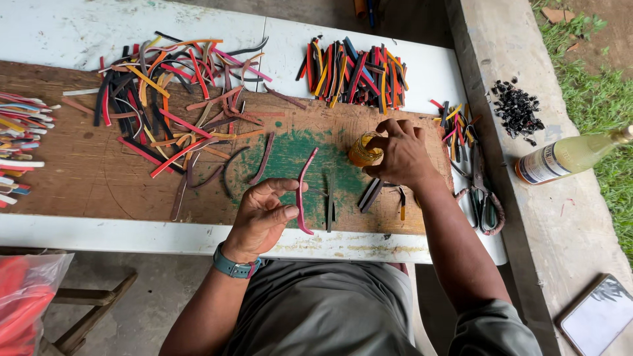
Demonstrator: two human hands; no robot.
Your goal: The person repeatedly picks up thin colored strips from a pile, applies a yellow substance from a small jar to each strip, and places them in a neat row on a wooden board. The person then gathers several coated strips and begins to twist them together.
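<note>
Head view, looking down on a worn wooden board (99, 178) laid over a white table (79, 29).

I see the left hand (260, 217) resting near the board's near edge, thumb and fingers pinched on a curved pink strip (302, 188). The strip runs from the hand toward the far side across a green-stained patch of the board. A teal wristband (232, 266) sits on that wrist.

The right hand (401, 155) is to the right and a little farther, fingers curled down over the top of a small jar of yellow liquid (364, 150) that stands on the board. I cannot tell whether the fingers clamp the jar or only touch its rim.

Just near of the jar lie a few short dark strips (370, 194).

A loose heap of coloured strips (171, 99) covers the far left of the board. A tidier bundle of strips (353, 72) lies on the far side of the table. Scissors (484, 198) lie to the right of the right forearm. On the concrete ledge (573, 224) at far right: a pile of black bits (516, 109) and a bottle of pale liquid (570, 157) on its side.
</note>
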